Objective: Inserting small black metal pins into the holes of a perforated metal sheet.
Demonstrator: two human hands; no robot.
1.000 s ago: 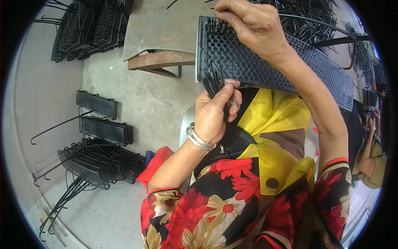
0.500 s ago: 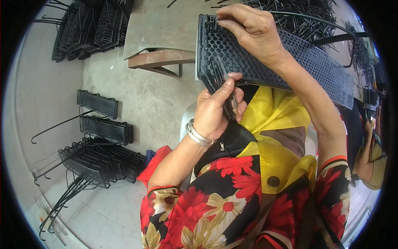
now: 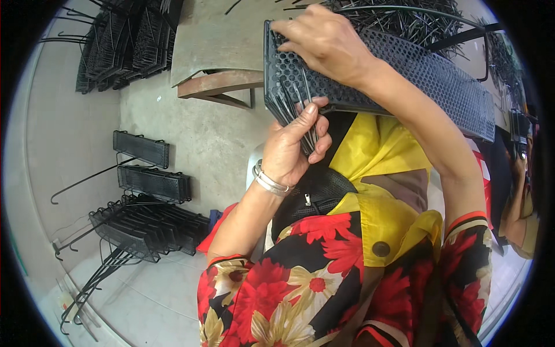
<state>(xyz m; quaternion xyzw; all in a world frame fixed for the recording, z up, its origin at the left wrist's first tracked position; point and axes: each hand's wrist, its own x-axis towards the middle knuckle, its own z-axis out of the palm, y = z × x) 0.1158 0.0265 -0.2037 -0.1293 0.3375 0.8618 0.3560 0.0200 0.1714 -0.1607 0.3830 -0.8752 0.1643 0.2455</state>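
My left hand (image 3: 292, 141) is closed round a bundle of thin black strips (image 3: 287, 104) that fan out toward the near left corner of a long black mesh panel (image 3: 399, 75). Round holes cover the panel, which has a raised rim and lies slantwise in front of me. At its far left corner, my right hand (image 3: 324, 43) has its fingers bent down over the rim, slightly blurred. What these fingers grip is too small and dark to make out. A silver bracelet (image 3: 269, 182) circles my left wrist.
A heap of black strips (image 3: 404, 23) lies beyond the panel. Left of it stands a worn wooden table (image 3: 217, 40). Stacked black mesh baskets (image 3: 150, 225) with hooked rods rest on the floor at left, with more baskets (image 3: 124, 49) at far left. Another person's arm (image 3: 514, 196) shows at right.
My right hand has moved a little to the left along the panel's far left corner, its fingers less tightly pinched. My left hand with the strips has shifted slightly left, as has the panel.
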